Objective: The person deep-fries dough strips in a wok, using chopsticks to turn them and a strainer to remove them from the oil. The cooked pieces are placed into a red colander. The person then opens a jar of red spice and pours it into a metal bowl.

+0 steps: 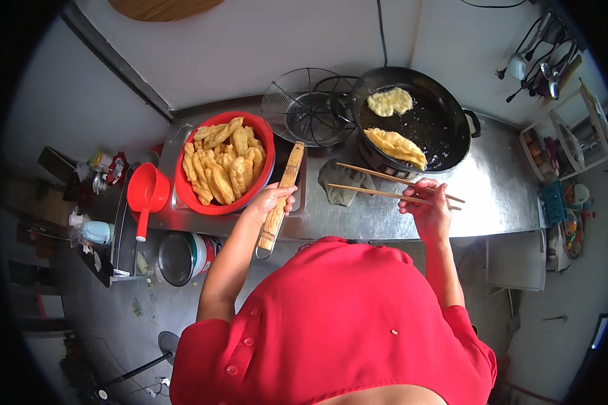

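My left hand (273, 201) is closed round the bamboo handle of a spider skimmer (282, 195). The skimmer's round wire basket (309, 106) is over the counter, just left of a deep black pan (438, 119). In my right hand (428, 205) is a pair of wooden chopsticks (377, 175), tips apart and pointing left above a crumpled grey cloth (342, 190). Two dough pieces lie in the pan's oil: a pale flat one (389, 102) at the back and a golden, folded-looking one (395, 147) near the front rim.
A red basin (269, 144) heaped with golden fried dough sticks (225, 162) stands on the steel counter (501, 177). Left of it is a red plastic dipper (148, 188). Utensils (547, 66) hang on the right wall, above a white rack (562, 136). A lidded bucket (176, 259) stands below.
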Demonstrator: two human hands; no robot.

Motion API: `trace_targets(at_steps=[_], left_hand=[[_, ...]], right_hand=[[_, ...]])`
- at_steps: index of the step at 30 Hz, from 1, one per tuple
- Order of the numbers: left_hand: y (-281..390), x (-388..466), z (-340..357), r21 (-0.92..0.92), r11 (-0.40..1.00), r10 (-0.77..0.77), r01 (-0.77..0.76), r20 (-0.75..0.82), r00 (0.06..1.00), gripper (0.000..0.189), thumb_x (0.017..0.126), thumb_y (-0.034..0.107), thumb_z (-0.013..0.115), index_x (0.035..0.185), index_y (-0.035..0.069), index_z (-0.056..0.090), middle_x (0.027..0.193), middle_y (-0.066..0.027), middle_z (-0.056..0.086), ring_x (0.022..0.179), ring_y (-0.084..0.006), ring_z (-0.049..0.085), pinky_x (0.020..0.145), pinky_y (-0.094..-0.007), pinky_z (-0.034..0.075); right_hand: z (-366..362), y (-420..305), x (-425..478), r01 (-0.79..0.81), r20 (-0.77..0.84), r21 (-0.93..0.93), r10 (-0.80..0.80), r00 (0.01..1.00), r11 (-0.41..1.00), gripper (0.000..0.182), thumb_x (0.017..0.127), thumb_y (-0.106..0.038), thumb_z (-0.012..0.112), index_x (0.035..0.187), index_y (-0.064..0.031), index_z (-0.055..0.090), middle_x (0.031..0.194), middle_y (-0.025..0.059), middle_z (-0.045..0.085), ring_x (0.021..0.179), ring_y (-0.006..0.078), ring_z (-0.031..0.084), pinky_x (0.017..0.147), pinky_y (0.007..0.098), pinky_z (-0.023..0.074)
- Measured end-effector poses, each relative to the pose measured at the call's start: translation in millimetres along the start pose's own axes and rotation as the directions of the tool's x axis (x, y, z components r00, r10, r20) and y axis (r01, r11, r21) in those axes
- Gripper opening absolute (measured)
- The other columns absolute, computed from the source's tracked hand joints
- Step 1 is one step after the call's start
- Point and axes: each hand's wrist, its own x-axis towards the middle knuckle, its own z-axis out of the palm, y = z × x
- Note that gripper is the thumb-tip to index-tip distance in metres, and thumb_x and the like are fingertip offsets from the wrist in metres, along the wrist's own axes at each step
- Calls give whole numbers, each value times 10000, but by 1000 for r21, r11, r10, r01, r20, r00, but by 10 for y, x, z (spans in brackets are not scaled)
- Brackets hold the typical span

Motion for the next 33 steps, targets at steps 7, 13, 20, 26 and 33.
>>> trace_targets(at_steps=[7, 13, 20, 26, 33], left_hand=[[-39, 171, -136, 117, 992, 58, -51, -60, 997, 228, 848, 220, 634, 992, 112, 494, 729, -26, 575, 571, -140, 574, 513, -265, 473], [-81, 327, -122, 347, 925, 201, -155, -102, 974, 249, 838, 155, 624, 1028, 77, 484, 765, -45, 577, 593, -140, 583, 532, -270, 491], [-196, 554, -148, 415, 882, 324, -223, -191, 926, 412, 798, 96, 665, 1146, 30, 455, 782, -51, 562, 600, -130, 557, 539, -270, 512], [-273, 509, -71, 884, 388, 838, -261, -220, 499, 460, 789, 54, 628, 1217, 6, 466, 1009, -134, 544, 835, -216, 562, 701, -325, 478], [-500, 211, 993, 878, 239, 897, -415, -36, 440, 360, 779, -9, 600, 1132, 8, 534, 1076, -132, 533, 866, -252, 563, 757, -338, 483]], right_hand=[[-14, -12, -91, 13, 7, -26, -13, 1000, 1000, 514, 967, -480, 325, 1057, -13, 521, 907, 176, 620, 760, 298, 649, 638, 386, 563], [-70, -35, -228, 30, -70, -41, -33, 997, 999, 525, 974, -468, 310, 1056, 6, 518, 897, 179, 619, 751, 293, 649, 642, 382, 562], [-276, -439, -213, 245, -102, -137, -260, 960, 960, 557, 972, -482, 291, 1085, 17, 512, 909, 175, 602, 763, 290, 650, 670, 385, 570], [-461, -895, 154, 231, -15, -674, -326, 945, 702, 484, 985, -407, 369, 1081, 33, 548, 867, 93, 551, 753, 173, 633, 665, 299, 556], [-452, -825, 646, 41, 57, -814, 11, 998, 579, 348, 966, -327, 475, 1090, -23, 591, 884, 33, 597, 717, 105, 600, 648, 253, 525]])
